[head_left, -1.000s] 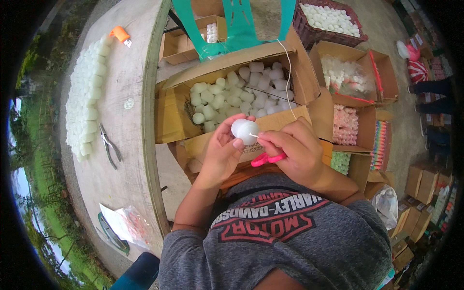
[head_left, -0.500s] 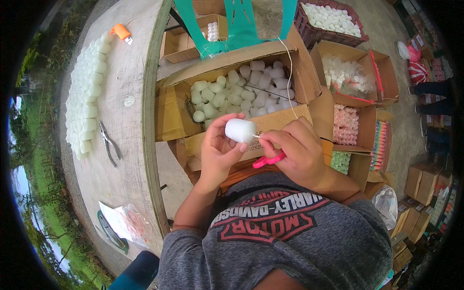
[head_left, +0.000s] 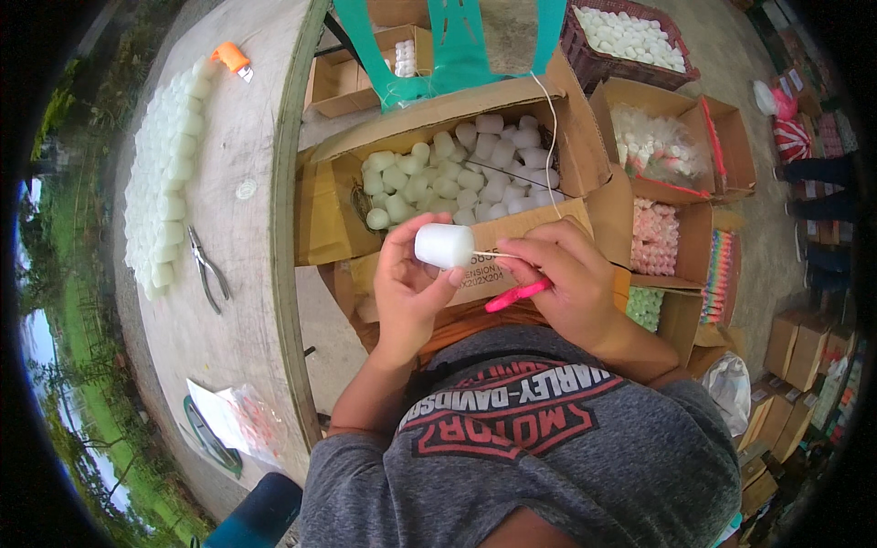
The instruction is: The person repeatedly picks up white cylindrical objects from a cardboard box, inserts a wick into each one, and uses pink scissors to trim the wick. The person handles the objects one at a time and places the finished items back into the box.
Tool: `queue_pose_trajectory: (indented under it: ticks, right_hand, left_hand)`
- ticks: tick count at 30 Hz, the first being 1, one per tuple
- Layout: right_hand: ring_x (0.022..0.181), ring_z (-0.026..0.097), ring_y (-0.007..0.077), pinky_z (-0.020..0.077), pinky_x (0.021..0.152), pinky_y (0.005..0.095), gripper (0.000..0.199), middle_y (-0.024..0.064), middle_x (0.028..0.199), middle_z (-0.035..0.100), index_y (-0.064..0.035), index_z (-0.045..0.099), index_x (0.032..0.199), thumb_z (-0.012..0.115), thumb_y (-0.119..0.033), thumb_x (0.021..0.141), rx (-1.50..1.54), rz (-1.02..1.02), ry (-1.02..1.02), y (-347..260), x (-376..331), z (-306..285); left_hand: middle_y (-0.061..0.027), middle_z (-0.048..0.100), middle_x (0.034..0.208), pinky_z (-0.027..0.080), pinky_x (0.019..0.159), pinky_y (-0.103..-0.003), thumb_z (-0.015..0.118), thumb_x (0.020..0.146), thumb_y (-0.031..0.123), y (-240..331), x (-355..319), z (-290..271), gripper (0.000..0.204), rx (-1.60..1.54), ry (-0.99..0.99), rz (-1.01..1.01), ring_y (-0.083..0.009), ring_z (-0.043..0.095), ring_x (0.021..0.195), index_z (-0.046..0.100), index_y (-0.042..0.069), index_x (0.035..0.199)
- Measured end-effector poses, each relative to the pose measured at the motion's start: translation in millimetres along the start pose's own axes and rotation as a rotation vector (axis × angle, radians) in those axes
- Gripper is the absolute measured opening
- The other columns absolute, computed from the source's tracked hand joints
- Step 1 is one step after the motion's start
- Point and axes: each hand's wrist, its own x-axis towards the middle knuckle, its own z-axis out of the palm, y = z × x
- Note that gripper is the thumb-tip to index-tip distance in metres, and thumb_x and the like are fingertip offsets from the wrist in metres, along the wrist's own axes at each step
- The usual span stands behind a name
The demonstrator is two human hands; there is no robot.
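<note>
Above the open cardboard box, my left hand (head_left: 407, 283) has its fingers closed around a white, round-ended cylinder (head_left: 444, 247), lying sideways. From the cylinder's right end a thin white cord (head_left: 491, 254) runs to my right hand (head_left: 574, 288), whose thumb and forefinger pinch it. A pink looped handle (head_left: 519, 296), seemingly of small scissors, also sits in my right hand, below the pinch; its blades are hidden. Many similar white cylinders (head_left: 416, 187) fill the cardboard box (head_left: 320, 201) just beyond my hands. More cord (head_left: 552, 119) trails down over the box's right side.
On the table (head_left: 247, 274) at left are rows of white cylinders (head_left: 164, 183), an orange-handled cutter (head_left: 232, 60), pliers (head_left: 206, 269) and a plastic bag (head_left: 251, 425). A green chair (head_left: 452, 46) stands beyond the box. A crate (head_left: 694, 75) and cartons (head_left: 662, 260) line the right.
My left hand and the cylinder have shifted slightly left, while my right hand has moved a little right. A longer straight stretch of cord now shows between them.
</note>
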Motion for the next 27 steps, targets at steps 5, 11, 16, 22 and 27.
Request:
queue_pose_trajectory:
  ticks: [5,11,16,22,27]
  right_hand:
    - [0.063,0.051,0.0157,0.0411,0.052,0.0259,0.024,0.0050,0.076,0.053,-0.0034,0.069,0.092,0.076,0.000,0.069,-0.031,-0.057,-0.027,0.2,-0.6,-5.2]
    - [0.062,0.051,0.0165,0.0407,0.052,0.0266,0.021,0.0051,0.075,0.053,-0.0029,0.069,0.090,0.075,0.000,0.070,-0.014,-0.052,-0.039,-0.4,0.7,-5.8]
    - [0.063,0.051,0.0172,0.0407,0.053,0.0269,0.021,0.0054,0.074,0.053,-0.0030,0.068,0.089,0.075,-0.001,0.070,-0.016,-0.068,-0.053,0.9,1.6,-5.3]
    - [0.064,0.051,0.0178,0.0404,0.054,0.0276,0.020,0.0050,0.075,0.054,-0.0035,0.068,0.088,0.075,-0.001,0.070,0.000,-0.053,-0.068,1.9,0.0,-2.3]
    - [0.065,0.051,0.0182,0.0408,0.055,0.0282,0.021,0.0052,0.075,0.054,-0.0036,0.068,0.089,0.075,-0.001,0.069,0.009,-0.040,-0.066,2.1,-0.3,0.5]
  left_hand:
    - [-0.0142,0.051,0.126,0.044,0.094,-0.031,0.067,0.073,-0.009,1.0,-2.3,2.1,0.059,0.002,0.013,0.001,-0.0182,0.052,0.111,0.042,0.000,0.126]
    - [-0.0143,0.051,0.125,0.045,0.093,-0.031,0.068,0.072,-0.010,4.3,-4.1,4.1,0.060,0.009,0.018,-0.014,-0.0183,0.053,0.111,0.043,0.000,0.126]
    - [-0.0146,0.050,0.127,0.044,0.095,-0.031,0.069,0.072,-0.010,4.2,-5.6,3.9,0.062,-0.005,0.019,-0.019,-0.0185,0.052,0.112,0.042,0.000,0.127]
    - [-0.0150,0.050,0.127,0.043,0.096,-0.033,0.069,0.071,-0.010,2.8,-7.9,6.4,0.064,0.013,-0.004,-0.027,-0.0191,0.051,0.113,0.041,0.000,0.127]
    - [-0.0157,0.049,0.128,0.043,0.097,-0.033,0.070,0.071,-0.010,4.1,-7.1,6.6,0.065,0.013,-0.004,-0.029,-0.0197,0.051,0.114,0.041,0.000,0.128]
